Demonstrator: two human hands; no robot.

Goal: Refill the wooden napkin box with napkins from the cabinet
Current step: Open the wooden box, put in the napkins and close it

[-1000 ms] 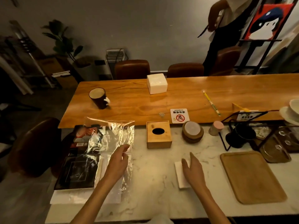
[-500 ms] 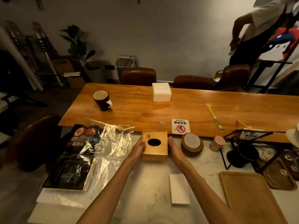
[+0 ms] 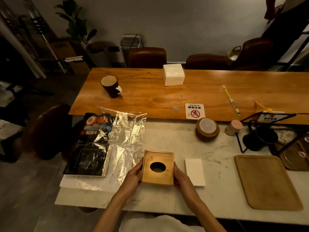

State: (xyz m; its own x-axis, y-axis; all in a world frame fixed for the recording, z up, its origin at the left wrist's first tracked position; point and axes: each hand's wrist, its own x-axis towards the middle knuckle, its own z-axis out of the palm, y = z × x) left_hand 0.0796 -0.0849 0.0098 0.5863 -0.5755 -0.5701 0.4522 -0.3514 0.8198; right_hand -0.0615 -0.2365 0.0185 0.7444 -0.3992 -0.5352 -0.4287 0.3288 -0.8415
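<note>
The wooden napkin box (image 3: 157, 167) sits on the near counter (image 3: 167, 203), gripped between my left hand (image 3: 132, 177) and right hand (image 3: 181, 179) on its sides. White napkins (image 3: 195, 171) lie just right; crinkled plastic wrap (image 3: 120, 139) lies left.

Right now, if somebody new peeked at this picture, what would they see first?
Probably the wooden napkin box with its dark oval hole, held near the front of the marble counter between the left hand and the right hand. Next, the shiny crinkled plastic wrap to its left, and the white napkin stack lying flat just to its right.
</note>
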